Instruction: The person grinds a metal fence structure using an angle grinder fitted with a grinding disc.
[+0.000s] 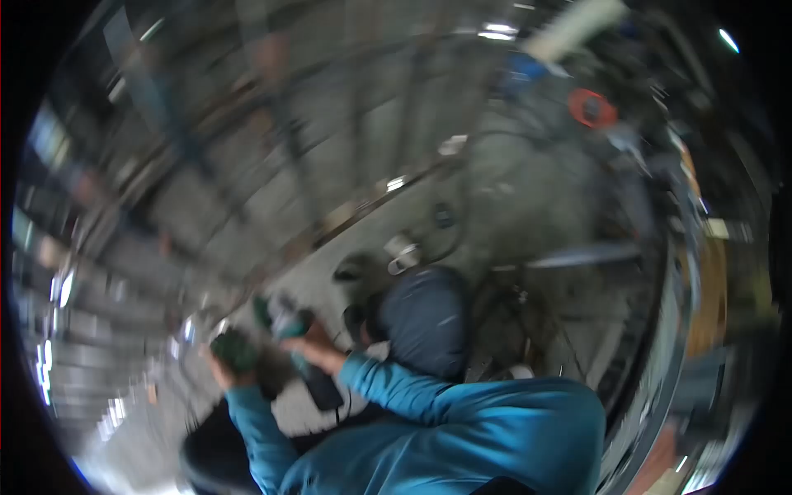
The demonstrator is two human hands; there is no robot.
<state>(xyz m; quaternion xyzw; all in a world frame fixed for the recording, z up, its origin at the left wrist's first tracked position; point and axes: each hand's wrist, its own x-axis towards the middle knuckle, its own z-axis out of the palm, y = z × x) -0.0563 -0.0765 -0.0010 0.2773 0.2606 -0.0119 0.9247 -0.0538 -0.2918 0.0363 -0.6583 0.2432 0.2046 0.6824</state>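
The view is blurred by motion. My right hand is closed around a green and grey power tool that looks like an angle grinder. Its black rear end points down toward my lap. On the left, my left hand has its fingers around a dark green, roundish thing, perhaps a disc; the blur hides its detail. The two hands are apart, with the grinder's grey head between them. My bent knee in dark grey cloth is right of the tool.
A white mug-like container stands on the grey floor beyond my knee, near a small dark object. Long bars stretch across the upper left. An orange-red ring and a pale cylinder lie at upper right, among clutter.
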